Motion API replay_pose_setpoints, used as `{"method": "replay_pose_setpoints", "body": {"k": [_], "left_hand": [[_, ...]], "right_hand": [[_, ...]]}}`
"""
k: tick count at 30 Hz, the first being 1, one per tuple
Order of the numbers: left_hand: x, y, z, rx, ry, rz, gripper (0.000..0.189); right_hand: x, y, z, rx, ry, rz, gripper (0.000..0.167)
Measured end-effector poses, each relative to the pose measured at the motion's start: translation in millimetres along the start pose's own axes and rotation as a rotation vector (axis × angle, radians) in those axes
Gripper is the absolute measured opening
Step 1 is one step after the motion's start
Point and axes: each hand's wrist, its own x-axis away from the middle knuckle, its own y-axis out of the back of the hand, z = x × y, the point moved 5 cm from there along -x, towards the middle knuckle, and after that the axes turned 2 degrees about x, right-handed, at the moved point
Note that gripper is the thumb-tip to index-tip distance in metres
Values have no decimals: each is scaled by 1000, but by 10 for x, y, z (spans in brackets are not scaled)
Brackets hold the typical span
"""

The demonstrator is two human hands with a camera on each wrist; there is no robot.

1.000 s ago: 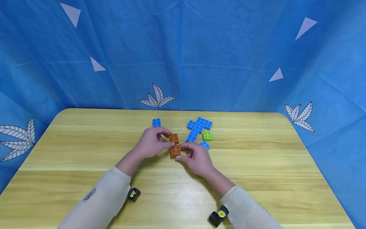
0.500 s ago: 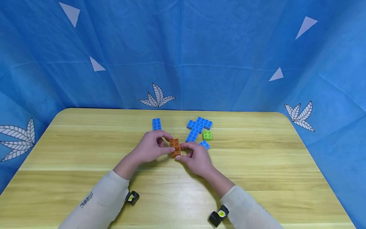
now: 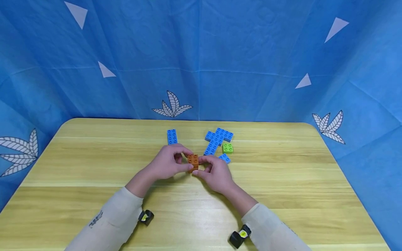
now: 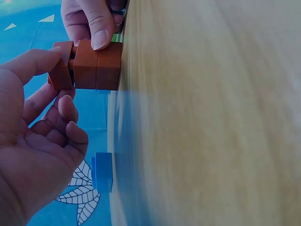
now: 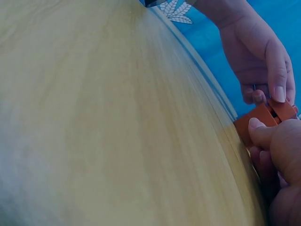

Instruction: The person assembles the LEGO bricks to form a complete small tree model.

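Sleeves of pale beige cloth (image 3: 106, 219) run in from the bottom edge, where both are cut off; a dark smudged marking on the left one is too blurred to read. Black wrist devices with yellow patches (image 3: 146, 217) sit under the cuffs. Beyond them, the left hand (image 3: 166, 163) pinches a square orange-brown plastic brick (image 3: 193, 159) between thumb and finger, while the right hand (image 3: 216, 174) grips a pair of orange-brown bricks (image 4: 88, 68) directly beneath, thumb on their near side. The left wrist view shows a seam between the lower two and a narrow gap, studs visible in it, under the slightly tilted top brick. The stack stands on a pale wood-grain tabletop (image 3: 282, 195), near its middle; fingers behind the bricks are partly hidden.

Just past the right hand, a small blue plastic brick (image 3: 224, 158) shows only in part. Farther off lie a lime-green square plastic brick (image 3: 227, 148) and a cross-like blue brick assembly (image 3: 218, 137). Past the left hand, a rectangular blue plastic brick (image 3: 172, 136) has its near end covered. Behind the tabletop hangs a creased blue cloth (image 3: 201, 45) with pale triangles and leaf prints, the leftmost leaf print (image 3: 20, 153) cut off.
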Motion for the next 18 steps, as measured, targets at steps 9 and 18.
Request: {"method": "replay_pose_setpoints", "body": {"k": [9,18], "left_hand": [[-8,-11,-3,-28,-56,5,31],[-26,-12,-32,-58,-50,-6,32]], "right_hand": [[9,-4,0,5,-7,-1,33],[3,0,19,10,-12,1,32]]}}
